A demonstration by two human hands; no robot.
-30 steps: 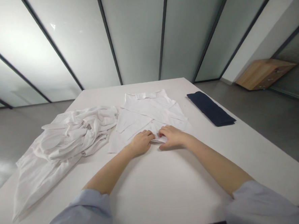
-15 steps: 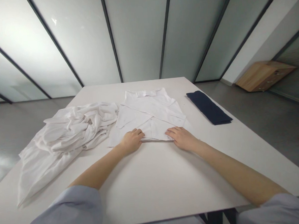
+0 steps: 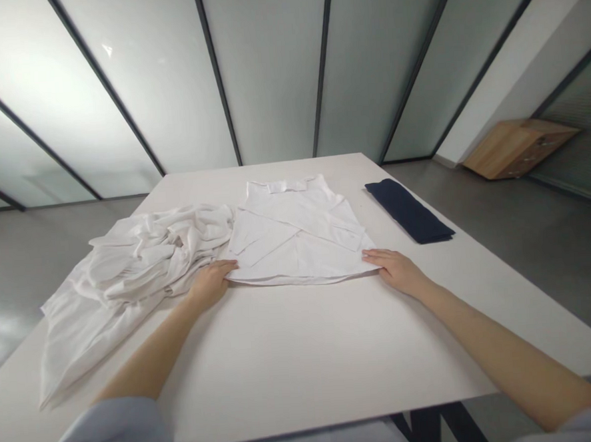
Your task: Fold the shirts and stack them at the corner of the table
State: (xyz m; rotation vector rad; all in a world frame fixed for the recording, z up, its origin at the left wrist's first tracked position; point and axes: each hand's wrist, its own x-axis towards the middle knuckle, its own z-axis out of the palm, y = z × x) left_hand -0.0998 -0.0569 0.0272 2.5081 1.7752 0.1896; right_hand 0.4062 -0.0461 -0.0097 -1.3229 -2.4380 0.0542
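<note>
A white shirt [image 3: 296,237] lies partly folded in the middle of the white table [image 3: 308,353], sleeves crossed over its body and collar at the far end. My left hand [image 3: 210,281] is at the shirt's near left corner, fingers curled round the hem there. My right hand [image 3: 396,269] rests at the near right corner with its fingers stretched flat along the hem. Both forearms are bare, with light blue sleeves pushed up.
A crumpled pile of white garments [image 3: 133,271] covers the table's left side and touches the shirt. A folded navy cloth [image 3: 408,211] lies at the far right edge. A wooden cabinet [image 3: 516,146] stands on the floor to the right. Glass panels line the back.
Both hands slid apart along the shirt's near hem, from the middle out to its two corners. The hem now lies straighter and flatter.
</note>
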